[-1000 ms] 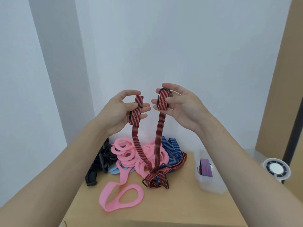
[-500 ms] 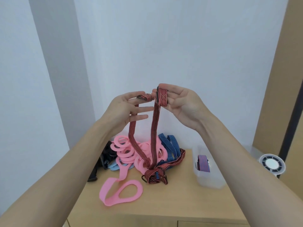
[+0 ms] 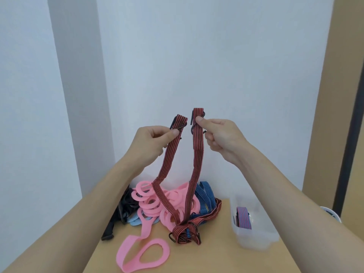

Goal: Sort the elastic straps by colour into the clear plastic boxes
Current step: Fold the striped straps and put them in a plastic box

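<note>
Your left hand [image 3: 155, 141] pinches one end of the red-and-black strap [image 3: 169, 158] between thumb and forefinger, with the other fingers curled beneath. Your right hand [image 3: 222, 135] pinches the other end in the same way. You hold both ends high above the surface [image 3: 216, 257], near each other but not touching.

The strap is a flat woven band, red with thin black lines running along its length. Each end is folded over a dark wire hook [image 3: 192, 120]. Its two lengths hang down in a narrow V into a bunch of the same striped band at the front of the heap. You cannot tell there whether the bunch is one strap or more.

Behind that bunch lie pink straps [image 3: 149, 201], a blue striped strap [image 3: 204, 194], a pale blue one [image 3: 134, 221] and a black one [image 3: 122, 211]. To the right, apart from the heap, the clear plastic box [image 3: 256, 243] holds a rolled strap striped red and blue [image 3: 243, 217].
</note>
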Tool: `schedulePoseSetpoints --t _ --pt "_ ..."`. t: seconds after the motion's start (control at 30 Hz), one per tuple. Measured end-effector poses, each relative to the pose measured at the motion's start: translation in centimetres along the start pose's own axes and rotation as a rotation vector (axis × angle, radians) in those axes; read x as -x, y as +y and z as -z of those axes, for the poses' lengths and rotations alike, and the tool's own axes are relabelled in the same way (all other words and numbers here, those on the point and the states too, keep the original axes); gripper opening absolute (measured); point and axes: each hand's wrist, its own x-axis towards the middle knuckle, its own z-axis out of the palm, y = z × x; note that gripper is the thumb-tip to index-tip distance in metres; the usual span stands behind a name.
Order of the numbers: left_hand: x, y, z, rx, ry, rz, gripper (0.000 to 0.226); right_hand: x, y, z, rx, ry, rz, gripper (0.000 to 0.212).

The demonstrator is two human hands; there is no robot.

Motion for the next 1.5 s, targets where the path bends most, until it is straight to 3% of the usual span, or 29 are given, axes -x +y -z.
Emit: schedulePoseSetpoints --t 0.3,0.53,1.0,1.17,1.27,1.4,1.5 --pt "-1.3 3.0 -0.1 0.178 -0.080 -0.047 0.017 -0.6 -2.1 -1.5 0.088 0.023 0.185 0.022" --pt "-3.8 7.5 0.2 0.069 -0.048 -0.112 0.015 -2.0 -6.9 -0.8 0.152 -0.012 0.327 0.023" --pt "-4.1 8.8 -1.3 0.175 -0.071 -0.044 0.019 -0.9 -9.7 0.7 0.134 -0.170 0.305 0.030" --pt "-3.9 8.9 -2.7 0.203 -0.057 -0.049 0.025 -1.4 -8.9 0.8 0.274 -0.070 0.414 0.019" --pt "-3.7 8.3 -3.3 0.241 -0.069 -0.007 0.047 -1.5 -8.5 0.9 0.264 -0.064 0.410 0.021" --pt "-3.3 6.7 -3.9 0.232 -0.185 0.017 0.035 -1.5 -7.8 1.1 0.263 -0.062 0.404 0.022" --pt "-3.2 5.9 -4.4 0.206 -0.179 -0.005 0.035 -1.8 -6.9 1.5 0.295 -0.042 0.385 0.019"
